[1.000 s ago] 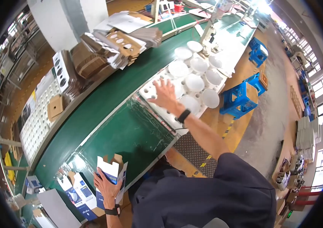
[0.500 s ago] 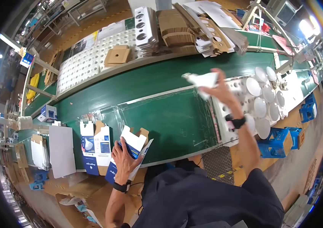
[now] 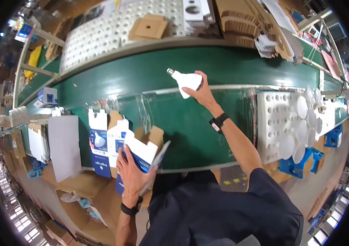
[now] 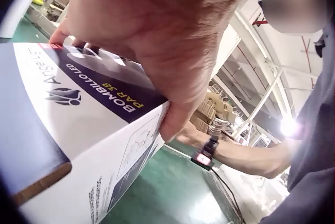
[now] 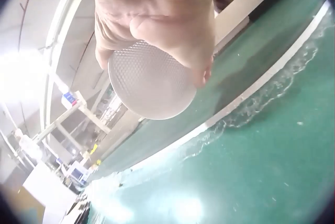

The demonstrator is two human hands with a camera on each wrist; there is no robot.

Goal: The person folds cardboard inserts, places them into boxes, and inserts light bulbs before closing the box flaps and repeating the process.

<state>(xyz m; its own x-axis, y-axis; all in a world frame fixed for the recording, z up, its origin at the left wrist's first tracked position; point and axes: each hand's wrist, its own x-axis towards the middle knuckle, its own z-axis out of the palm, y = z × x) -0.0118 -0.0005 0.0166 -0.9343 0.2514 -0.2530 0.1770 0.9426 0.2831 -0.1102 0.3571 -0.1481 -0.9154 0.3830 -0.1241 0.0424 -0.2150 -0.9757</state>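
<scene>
In the head view the right hand (image 3: pixel 201 91) grips a white bulb (image 3: pixel 189 82) by its wide end, its metal screw base pointing up and left over the green bench. The right wrist view shows the fingers (image 5: pixel 205 72) around the rim of the bulb's textured round face (image 5: pixel 152 85). At the bench's front edge the left hand (image 3: pixel 132 174) holds a blue and white box (image 3: pixel 143 153), its top flaps up. The left wrist view shows the left palm (image 4: pixel 152 30) over the printed box (image 4: pixel 104 93), thumb on one side, fingers on the other.
Two more open boxes (image 3: pixel 99 141) stand left of the left hand, beside a grey-white board (image 3: pixel 64 147). A white holed tray (image 3: pixel 271 119) with several bulbs lies at the right. Flat cardboard (image 3: pixel 240 24) and a long holed tray (image 3: pixel 96 43) sit along the back shelf.
The right hand has gone from the bulb tray leftward over the bench and now carries a bulb. The left hand has kept its hold on the box. The head view has turned left.
</scene>
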